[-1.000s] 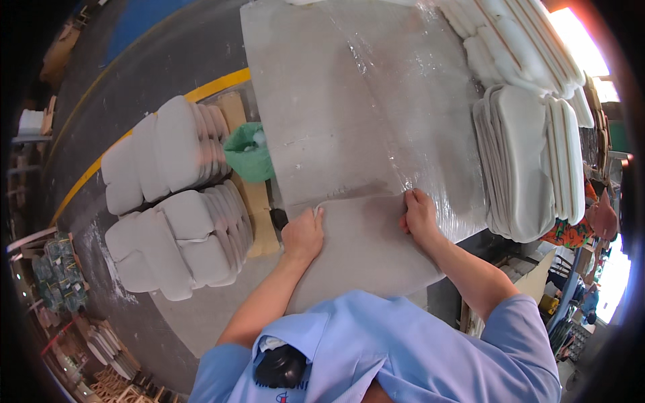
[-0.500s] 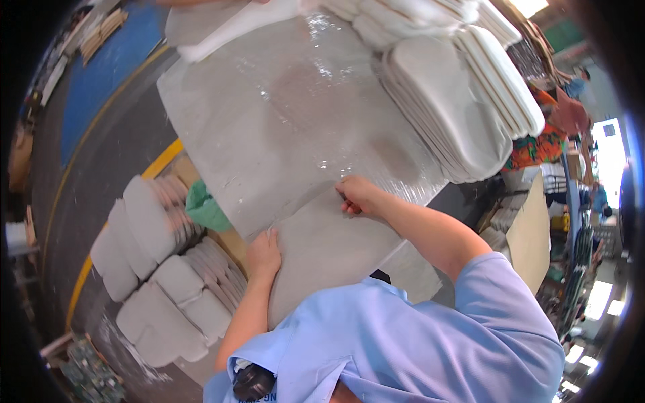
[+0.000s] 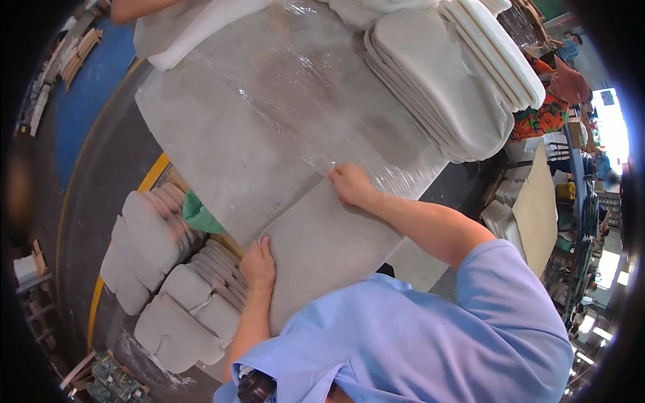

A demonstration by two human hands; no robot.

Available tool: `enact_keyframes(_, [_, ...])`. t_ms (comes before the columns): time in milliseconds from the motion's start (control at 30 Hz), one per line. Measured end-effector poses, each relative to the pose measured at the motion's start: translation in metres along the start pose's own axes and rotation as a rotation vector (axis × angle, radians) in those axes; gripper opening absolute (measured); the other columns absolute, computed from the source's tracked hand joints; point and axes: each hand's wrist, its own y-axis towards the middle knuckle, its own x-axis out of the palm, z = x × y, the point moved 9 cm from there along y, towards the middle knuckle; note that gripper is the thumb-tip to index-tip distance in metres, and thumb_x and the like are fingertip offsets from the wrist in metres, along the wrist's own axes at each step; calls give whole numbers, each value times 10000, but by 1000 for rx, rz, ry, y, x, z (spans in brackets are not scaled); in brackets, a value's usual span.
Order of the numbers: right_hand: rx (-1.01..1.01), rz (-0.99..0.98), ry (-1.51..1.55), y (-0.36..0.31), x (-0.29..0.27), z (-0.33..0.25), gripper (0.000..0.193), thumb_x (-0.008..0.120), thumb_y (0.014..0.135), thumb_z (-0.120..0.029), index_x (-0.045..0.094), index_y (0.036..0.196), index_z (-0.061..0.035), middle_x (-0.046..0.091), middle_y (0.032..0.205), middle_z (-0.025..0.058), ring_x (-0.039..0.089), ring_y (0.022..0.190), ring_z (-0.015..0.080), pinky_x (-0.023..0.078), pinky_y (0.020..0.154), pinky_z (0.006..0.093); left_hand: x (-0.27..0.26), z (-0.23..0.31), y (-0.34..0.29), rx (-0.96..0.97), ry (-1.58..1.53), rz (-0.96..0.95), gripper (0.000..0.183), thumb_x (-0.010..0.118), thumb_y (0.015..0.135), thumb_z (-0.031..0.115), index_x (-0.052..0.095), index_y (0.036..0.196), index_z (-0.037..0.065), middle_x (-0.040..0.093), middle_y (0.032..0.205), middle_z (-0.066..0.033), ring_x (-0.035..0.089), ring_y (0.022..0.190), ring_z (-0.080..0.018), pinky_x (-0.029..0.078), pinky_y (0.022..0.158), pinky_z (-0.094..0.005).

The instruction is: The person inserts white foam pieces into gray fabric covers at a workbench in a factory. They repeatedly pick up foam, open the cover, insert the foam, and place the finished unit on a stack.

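Observation:
A light grey, flat pad (image 3: 329, 248) lies across the near end of the table, its lower part against my blue shirt. My left hand (image 3: 259, 267) grips its left edge, thumb on top and fingers wrapped below. At the pad's far edge, my right hand (image 3: 351, 185) is closed with knuckles up; its fingertips are hidden, but it seems to pinch that edge. Just beyond, clear plastic film (image 3: 295, 101) covers part of the grey tabletop (image 3: 195, 127), wrinkled and shiny close to my right hand.
Stacked grey rounded pads (image 3: 430, 80) and white pads (image 3: 494, 57) stand at the table's far right. More grey pads (image 3: 144, 235) are piled low on the left, beside a green cloth (image 3: 200, 213). Another person's arm (image 3: 138, 8) reaches in at the far left, by a white roll (image 3: 208, 30).
The pad's far edge, wavy before, now lies straighter. My right hand has shifted slightly along it, while my left keeps its hold. The other person's arm shows more at the far left.

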Motion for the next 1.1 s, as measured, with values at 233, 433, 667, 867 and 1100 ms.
enact_keyframes(233, [-232, 264, -201, 14, -12, -2, 319, 599, 1046, -265, 685, 893, 2, 659, 662, 129, 674, 616, 222, 521, 604, 414, -1, 11, 9, 91, -32, 87, 479, 520, 1077, 490, 657, 949, 49, 711, 872, -240, 671, 839, -479, 513, 737, -554])
enact_keyframes(433, [-102, 140, 270, -11, -31, -22, 434, 647, 1020, -214, 572, 1427, -85, 679, 1181, 153, 709, 962, 217, 563, 746, 377, -23, -19, 3, 100, -392, 39, 391, 614, 1049, 416, 690, 1133, 42, 721, 971, -179, 693, 901, -328, 533, 796, -426])
enact_keyframes(667, [62, 294, 133, -108, -116, 66, 835, 751, 978, -353, 311, 1645, -112, 587, 1460, 192, 630, 1283, 315, 584, 932, 433, -1, -123, -101, -505, -971, -274, 747, 748, 1003, 370, 417, 1591, 49, 624, 1373, -128, 646, 1033, -189, 541, 882, -347])
enact_keyframes(867, [172, 60, 1017, -155, -50, 114, 509, 638, 1059, -338, 558, 1429, 2, 659, 1368, 151, 660, 1227, 318, 589, 948, 554, -5, -66, -103, -295, -1505, -304, 755, 776, 986, 257, 392, 1596, 32, 590, 1440, -144, 617, 1265, -260, 530, 1054, -424])
enact_keyframes(1100, [-755, 105, 1203, -231, -152, -118, 798, 811, 907, -237, 380, 1559, -81, 599, 1380, 108, 627, 1232, 249, 554, 1012, 453, -122, 43, -100, 329, -1865, -58, 619, 683, 1049, 222, 354, 1569, 157, 561, 1431, -72, 603, 1233, -258, 452, 1128, -452])
